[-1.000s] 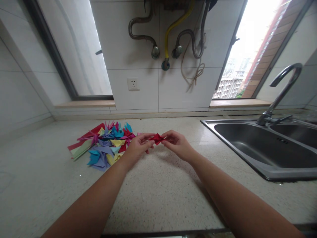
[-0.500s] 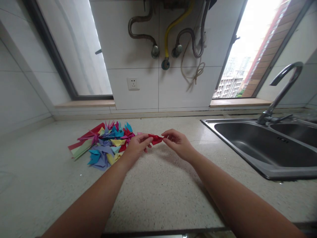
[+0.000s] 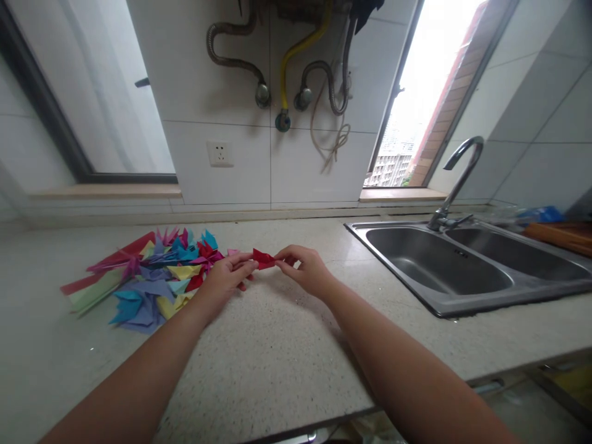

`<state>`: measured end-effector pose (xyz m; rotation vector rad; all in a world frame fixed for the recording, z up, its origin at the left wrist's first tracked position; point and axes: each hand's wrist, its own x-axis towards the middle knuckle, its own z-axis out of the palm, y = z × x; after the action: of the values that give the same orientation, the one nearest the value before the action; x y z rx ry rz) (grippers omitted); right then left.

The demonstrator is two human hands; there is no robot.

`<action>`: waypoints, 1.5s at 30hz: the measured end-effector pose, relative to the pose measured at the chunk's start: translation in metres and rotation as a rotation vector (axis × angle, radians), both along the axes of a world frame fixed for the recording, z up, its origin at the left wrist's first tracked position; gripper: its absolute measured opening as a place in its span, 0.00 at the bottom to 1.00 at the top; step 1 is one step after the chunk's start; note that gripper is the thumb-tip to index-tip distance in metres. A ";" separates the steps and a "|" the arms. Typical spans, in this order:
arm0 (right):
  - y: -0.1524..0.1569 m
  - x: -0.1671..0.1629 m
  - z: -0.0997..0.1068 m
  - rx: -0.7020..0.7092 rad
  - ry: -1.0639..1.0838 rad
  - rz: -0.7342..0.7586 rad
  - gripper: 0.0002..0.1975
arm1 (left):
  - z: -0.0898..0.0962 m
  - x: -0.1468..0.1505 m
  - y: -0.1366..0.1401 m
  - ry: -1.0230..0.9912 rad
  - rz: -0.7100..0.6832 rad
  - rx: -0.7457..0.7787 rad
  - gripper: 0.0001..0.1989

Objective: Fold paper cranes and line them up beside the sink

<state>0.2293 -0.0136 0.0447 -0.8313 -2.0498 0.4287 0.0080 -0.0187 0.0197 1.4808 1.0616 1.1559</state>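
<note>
Pinching the red folded paper [image 3: 263, 260] from both ends, I held it over the middle of the speckled counter [image 3: 259, 364], right of the pile of folded papers [image 3: 155, 274] and left of the sink [image 3: 462, 304]. My left hand [image 3: 230, 272] had thumb and fingers clamped on its left end; the thumb and forefinger of my right hand [image 3: 305, 269] were closed on its right tip. The piece looked thin, so pulling too hard between my hands could, I judged, have torn it or opened a fold, and an uneven squeeze could have set a crooked crease. A slack pinch might have let it drop. Its long axis ran left to right, the right end slightly nearer me. The narrow tip pointed right; the broader part, its corner peaking on the far side, sat leftward.
</note>
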 end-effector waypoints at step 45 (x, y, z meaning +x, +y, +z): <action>0.092 0.180 -0.048 -0.268 0.025 -1.213 0.13 | -0.008 0.001 -0.005 0.493 -0.229 0.085 0.18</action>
<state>0.4095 0.0786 -0.0028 -1.9840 -1.1357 0.0067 0.0089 -0.0241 0.0113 1.9587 1.1358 0.6951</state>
